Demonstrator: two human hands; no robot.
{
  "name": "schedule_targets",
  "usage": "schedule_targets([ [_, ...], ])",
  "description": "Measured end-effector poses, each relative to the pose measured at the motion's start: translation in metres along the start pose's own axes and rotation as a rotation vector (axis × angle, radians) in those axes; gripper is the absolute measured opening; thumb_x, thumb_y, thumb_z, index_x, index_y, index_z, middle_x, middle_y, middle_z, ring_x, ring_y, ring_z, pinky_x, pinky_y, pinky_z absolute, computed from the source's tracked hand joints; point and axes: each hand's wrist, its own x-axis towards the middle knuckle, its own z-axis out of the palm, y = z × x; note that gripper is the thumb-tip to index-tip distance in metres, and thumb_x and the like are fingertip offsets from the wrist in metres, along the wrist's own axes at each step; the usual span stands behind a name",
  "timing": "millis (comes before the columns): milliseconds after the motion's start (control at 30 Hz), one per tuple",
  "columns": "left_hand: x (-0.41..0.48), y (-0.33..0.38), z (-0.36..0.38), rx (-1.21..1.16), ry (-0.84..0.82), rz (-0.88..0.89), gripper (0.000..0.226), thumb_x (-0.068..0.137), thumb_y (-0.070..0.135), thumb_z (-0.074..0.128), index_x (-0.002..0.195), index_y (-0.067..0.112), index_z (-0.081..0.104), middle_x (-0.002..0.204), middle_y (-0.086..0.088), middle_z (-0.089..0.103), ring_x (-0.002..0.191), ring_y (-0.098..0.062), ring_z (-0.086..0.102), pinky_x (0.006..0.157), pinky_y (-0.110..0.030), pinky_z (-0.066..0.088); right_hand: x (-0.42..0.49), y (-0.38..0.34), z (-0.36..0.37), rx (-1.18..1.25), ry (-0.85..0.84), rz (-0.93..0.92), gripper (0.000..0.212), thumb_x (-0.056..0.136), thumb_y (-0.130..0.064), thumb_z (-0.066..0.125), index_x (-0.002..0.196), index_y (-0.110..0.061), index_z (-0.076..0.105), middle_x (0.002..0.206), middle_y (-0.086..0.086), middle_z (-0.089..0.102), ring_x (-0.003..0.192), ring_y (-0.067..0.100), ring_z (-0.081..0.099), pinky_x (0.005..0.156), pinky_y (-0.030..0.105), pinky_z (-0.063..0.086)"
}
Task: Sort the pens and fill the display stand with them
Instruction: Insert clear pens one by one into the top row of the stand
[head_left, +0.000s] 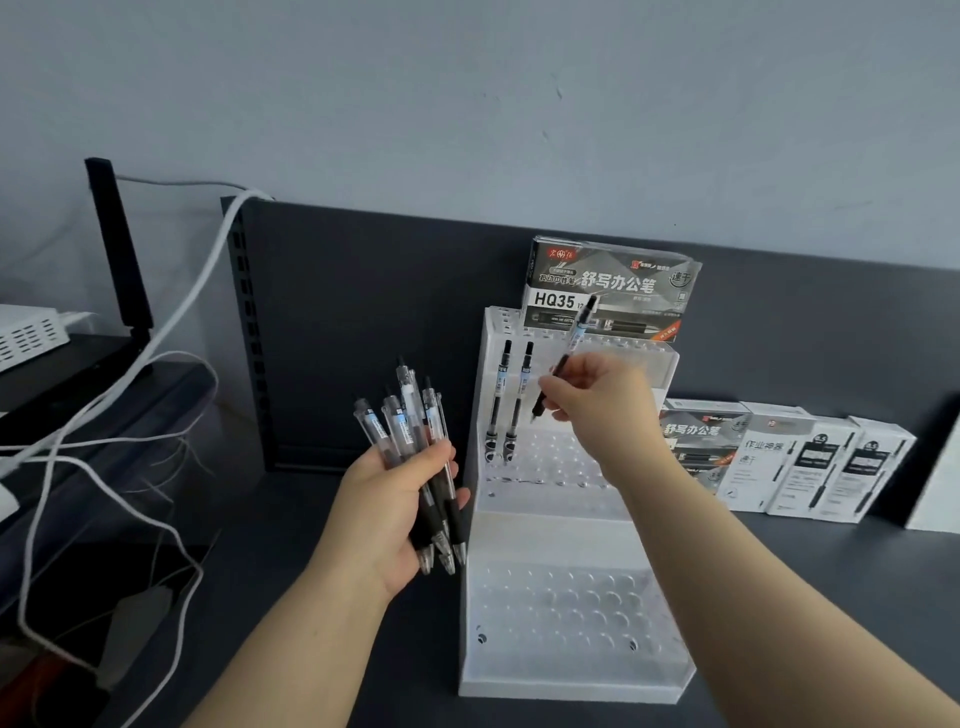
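Note:
A clear acrylic stepped display stand sits on the dark table, its tiers drilled with rows of holes. Two black-grip pens stand upright in holes at the left of the upper tier. My left hand grips a bundle of several clear pens with black grips, tips pointing down, just left of the stand. My right hand pinches a single pen by its black grip, tilted, tip down over the upper tier beside the two standing pens.
A pen box labelled HQ35 stands behind the stand's top. Several more pen boxes lie in a row at the right. A dark slotted panel backs the table. White cables and a black shelf are at the left.

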Motion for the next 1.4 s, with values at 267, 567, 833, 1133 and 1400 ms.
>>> schedule_targets([
  [267,0.009,0.001,0.007,0.002,-0.010,0.002,0.007,0.083,0.005,0.065,0.089,0.009,0.066,0.084,-0.009,0.064,0.080,-0.018,0.063,0.065,-0.036,0.057,0.002,0.021,0.014,-0.263,-0.109,-0.005,0.008,0.081,-0.018,0.068,0.078,-0.011,0.066,0.068,0.003,0.066,0.057,0.015,0.056,0.054,0.025,0.048],
  [567,0.013,0.003,0.009,0.013,-0.014,0.007,0.007,0.083,0.006,0.065,0.089,0.010,0.067,0.084,-0.007,0.065,0.080,-0.017,0.063,0.064,-0.035,0.057,0.002,0.022,0.011,-0.306,-0.120,-0.024,0.010,0.083,-0.016,0.064,0.083,-0.008,0.070,0.075,0.009,0.069,0.070,0.024,0.062,0.064,0.029,0.050],
  [833,0.007,0.004,0.012,0.005,-0.031,-0.011,0.006,0.084,0.006,0.064,0.089,0.009,0.067,0.074,-0.006,0.070,0.068,-0.014,0.066,0.061,-0.032,0.058,0.002,0.023,0.011,-0.326,-0.119,-0.016,0.011,0.082,-0.019,0.067,0.087,-0.009,0.068,0.075,0.002,0.065,0.068,0.017,0.057,0.062,0.025,0.045],
  [1133,0.001,0.004,0.018,0.010,-0.060,0.032,0.008,0.085,0.007,0.064,0.090,0.012,0.068,0.081,-0.007,0.074,0.076,-0.020,0.069,0.066,-0.034,0.055,-0.056,-0.009,0.009,0.003,-0.298,-0.069,0.012,0.077,-0.028,0.073,0.082,-0.022,0.064,0.069,-0.005,0.063,0.060,0.007,0.055,0.062,0.028,0.051],
  [1400,-0.008,0.000,0.031,-0.005,-0.107,0.033,0.007,0.082,0.007,0.066,0.086,0.012,0.066,0.076,-0.006,0.070,0.071,-0.018,0.070,0.059,-0.032,0.057,-0.053,-0.008,-0.003,0.072,-0.401,0.007,0.006,0.080,-0.015,0.071,0.084,-0.014,0.067,0.072,0.001,0.069,0.055,0.002,0.056,0.055,0.015,0.047],
])
